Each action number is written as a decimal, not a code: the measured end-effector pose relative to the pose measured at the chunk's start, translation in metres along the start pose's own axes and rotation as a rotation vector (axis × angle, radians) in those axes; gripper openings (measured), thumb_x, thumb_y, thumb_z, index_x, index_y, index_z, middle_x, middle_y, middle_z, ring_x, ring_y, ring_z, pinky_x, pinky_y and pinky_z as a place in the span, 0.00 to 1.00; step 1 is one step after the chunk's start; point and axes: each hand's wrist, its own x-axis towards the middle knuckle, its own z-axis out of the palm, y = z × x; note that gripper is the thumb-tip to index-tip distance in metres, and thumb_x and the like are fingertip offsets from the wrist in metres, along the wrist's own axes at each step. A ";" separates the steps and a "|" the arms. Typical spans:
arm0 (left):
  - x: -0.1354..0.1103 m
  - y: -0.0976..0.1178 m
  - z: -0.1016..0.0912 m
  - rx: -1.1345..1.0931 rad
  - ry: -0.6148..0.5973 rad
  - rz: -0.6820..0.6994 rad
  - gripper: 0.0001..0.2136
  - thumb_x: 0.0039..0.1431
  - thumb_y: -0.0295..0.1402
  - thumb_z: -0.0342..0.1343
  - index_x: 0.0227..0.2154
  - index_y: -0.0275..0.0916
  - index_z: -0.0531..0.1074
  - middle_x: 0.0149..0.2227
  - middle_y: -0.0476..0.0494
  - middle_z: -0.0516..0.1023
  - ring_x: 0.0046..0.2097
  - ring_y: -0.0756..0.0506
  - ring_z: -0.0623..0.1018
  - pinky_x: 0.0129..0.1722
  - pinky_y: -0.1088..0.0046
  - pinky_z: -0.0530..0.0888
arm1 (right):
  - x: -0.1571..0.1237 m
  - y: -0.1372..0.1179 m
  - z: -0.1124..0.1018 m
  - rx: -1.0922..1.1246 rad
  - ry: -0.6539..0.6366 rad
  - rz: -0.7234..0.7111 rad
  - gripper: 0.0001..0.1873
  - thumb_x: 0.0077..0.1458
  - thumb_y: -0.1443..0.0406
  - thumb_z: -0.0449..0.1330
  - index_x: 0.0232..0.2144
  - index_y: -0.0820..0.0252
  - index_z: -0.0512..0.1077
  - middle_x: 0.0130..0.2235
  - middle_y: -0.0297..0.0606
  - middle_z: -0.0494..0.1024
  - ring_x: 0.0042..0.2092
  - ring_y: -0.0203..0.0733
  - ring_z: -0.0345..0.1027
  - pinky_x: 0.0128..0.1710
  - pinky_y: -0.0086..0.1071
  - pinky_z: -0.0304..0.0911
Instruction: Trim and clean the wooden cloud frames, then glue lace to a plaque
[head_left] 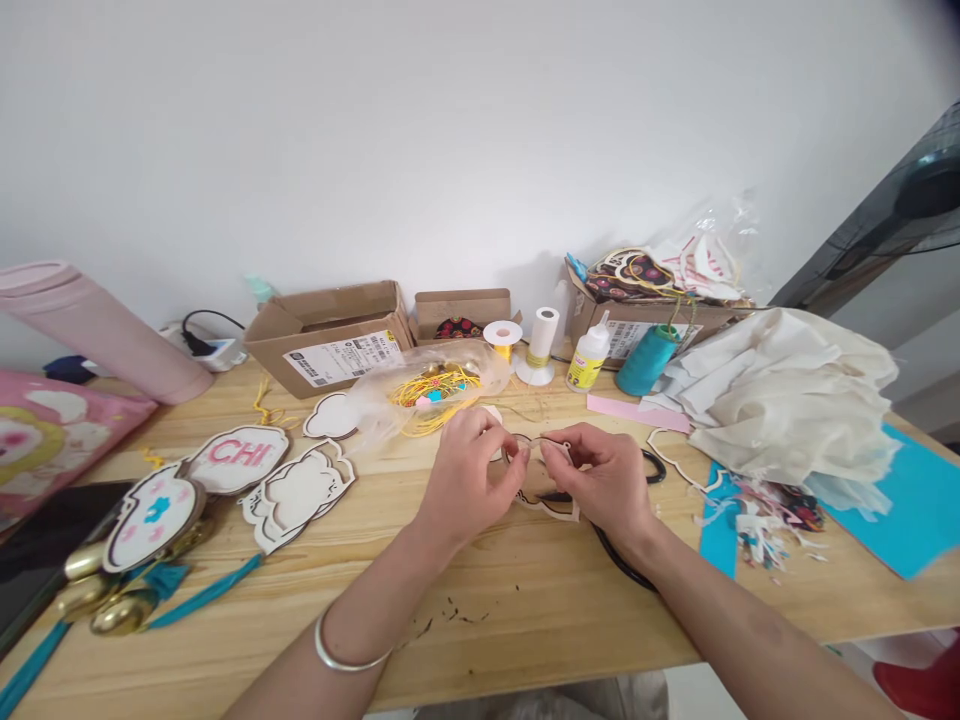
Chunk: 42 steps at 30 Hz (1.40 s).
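My left hand [474, 475] and my right hand [604, 480] are close together over the middle of the table, thumb and forefinger of each pinched. Between the fingertips runs a short, thin thread [535, 446], too fine to make out well. Beneath the hands lies a pale cutout piece with a dark outline [553, 511], partly covered by the fingers. Scissors with black handles [655, 467] lie under my right hand and wrist, which hide part of them.
Left on the wooden table [495, 620] lie a CHI plaque [238, 455], cutouts [300, 495] and gold bells [124, 610]. Behind are a cardboard box [330, 335], yellow cords [435, 385], a glue bottle [589, 355] and a teal thread spool [646, 360]. Cream fabric [795, 390] is heaped right.
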 end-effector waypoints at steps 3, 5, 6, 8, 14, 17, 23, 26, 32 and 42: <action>0.000 0.003 -0.001 0.079 -0.026 0.032 0.08 0.55 0.31 0.46 0.25 0.36 0.67 0.27 0.45 0.67 0.33 0.47 0.65 0.35 0.67 0.63 | -0.001 -0.002 -0.001 -0.058 0.015 -0.067 0.07 0.45 0.66 0.56 0.23 0.64 0.73 0.14 0.29 0.65 0.16 0.27 0.53 0.15 0.22 0.53; 0.001 0.005 -0.003 0.132 -0.041 0.055 0.09 0.56 0.31 0.45 0.25 0.36 0.68 0.27 0.45 0.68 0.33 0.46 0.65 0.34 0.67 0.63 | 0.000 -0.003 -0.002 -0.085 0.017 -0.111 0.07 0.45 0.66 0.56 0.23 0.64 0.73 0.13 0.29 0.65 0.16 0.27 0.53 0.15 0.22 0.53; 0.001 0.007 -0.004 0.159 -0.046 0.065 0.09 0.56 0.30 0.44 0.25 0.36 0.68 0.26 0.45 0.68 0.33 0.46 0.65 0.34 0.66 0.63 | 0.000 -0.004 -0.002 -0.096 0.015 -0.133 0.07 0.45 0.67 0.56 0.23 0.64 0.73 0.14 0.29 0.66 0.16 0.27 0.54 0.15 0.22 0.53; 0.003 0.010 -0.008 0.211 -0.059 0.080 0.10 0.57 0.29 0.43 0.24 0.36 0.68 0.25 0.45 0.67 0.32 0.46 0.65 0.34 0.66 0.63 | -0.001 -0.005 -0.003 -0.123 0.003 -0.180 0.07 0.45 0.67 0.56 0.22 0.63 0.73 0.15 0.30 0.68 0.16 0.28 0.56 0.16 0.22 0.55; 0.008 0.014 -0.014 0.266 -0.107 0.125 0.13 0.57 0.28 0.42 0.19 0.37 0.65 0.23 0.46 0.66 0.31 0.47 0.64 0.33 0.68 0.63 | -0.004 -0.007 -0.001 -0.195 -0.045 -0.238 0.09 0.47 0.66 0.54 0.23 0.59 0.74 0.18 0.31 0.73 0.18 0.29 0.61 0.19 0.23 0.59; 0.009 0.011 -0.011 0.238 -0.063 0.135 0.12 0.55 0.26 0.43 0.18 0.37 0.65 0.23 0.46 0.65 0.31 0.47 0.64 0.31 0.69 0.63 | -0.004 -0.006 0.000 -0.177 -0.010 -0.201 0.07 0.46 0.66 0.55 0.23 0.60 0.74 0.18 0.32 0.73 0.18 0.30 0.60 0.19 0.23 0.59; 0.007 -0.003 -0.012 0.086 0.009 -0.035 0.12 0.54 0.26 0.45 0.17 0.37 0.64 0.22 0.48 0.64 0.29 0.49 0.64 0.30 0.71 0.63 | -0.001 -0.003 0.000 0.051 0.011 0.097 0.07 0.45 0.64 0.58 0.24 0.62 0.73 0.14 0.29 0.67 0.16 0.29 0.56 0.14 0.23 0.54; 0.006 -0.006 -0.010 -0.015 -0.031 -0.073 0.11 0.57 0.30 0.45 0.22 0.37 0.68 0.25 0.48 0.66 0.31 0.49 0.66 0.32 0.71 0.64 | 0.002 -0.001 0.002 0.191 0.021 0.202 0.09 0.45 0.62 0.58 0.24 0.63 0.71 0.14 0.29 0.66 0.15 0.29 0.56 0.13 0.23 0.54; 0.005 -0.001 -0.003 -0.032 -0.072 -0.050 0.11 0.58 0.33 0.45 0.28 0.38 0.72 0.27 0.47 0.67 0.33 0.48 0.67 0.33 0.70 0.64 | 0.002 0.003 0.006 0.139 -0.027 0.139 0.11 0.46 0.60 0.57 0.26 0.63 0.72 0.15 0.31 0.67 0.16 0.29 0.58 0.14 0.23 0.55; 0.019 0.004 -0.016 0.288 -0.141 0.077 0.12 0.55 0.27 0.44 0.20 0.37 0.68 0.25 0.45 0.67 0.31 0.46 0.66 0.31 0.68 0.63 | 0.007 -0.003 0.011 0.117 -0.077 0.049 0.12 0.48 0.59 0.55 0.26 0.62 0.72 0.16 0.32 0.69 0.16 0.31 0.61 0.14 0.24 0.57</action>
